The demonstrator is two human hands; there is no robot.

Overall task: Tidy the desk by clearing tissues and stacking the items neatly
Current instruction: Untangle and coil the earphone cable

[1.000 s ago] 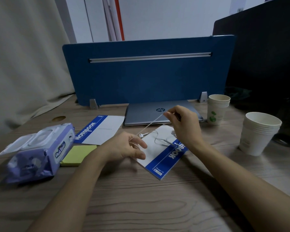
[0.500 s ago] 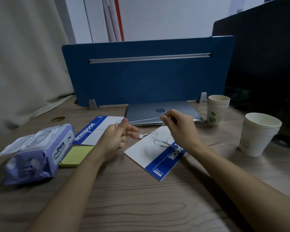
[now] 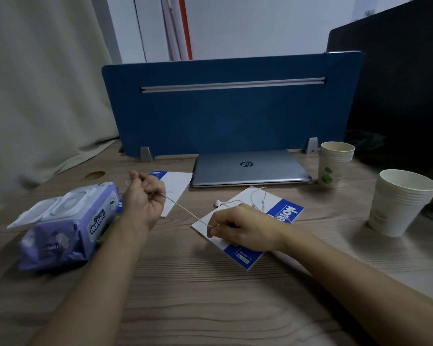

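Thin white earphone cord (image 3: 185, 211), taut over wood-grain desk (image 3: 210, 295) | cord runs from left hand (image 3: 143, 198) at 10 o'clock to right hand (image 3: 238, 228), earbud (image 3: 218, 203) loose on glossy notebook (image 3: 268, 218) at 12 | left fist curled round cord; right fingertips pinching it.

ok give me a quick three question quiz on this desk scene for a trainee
1. True or false: both hands pinch the earphone cable.
2. What does the right hand rest over?
A. the laptop
B. a blue-and-white notebook
C. the wipes pack
3. Fill in: the loose earbud lies on the desk between the two ____.

Key:
1. True; the left hand and right hand hold it taut.
2. B
3. notebooks
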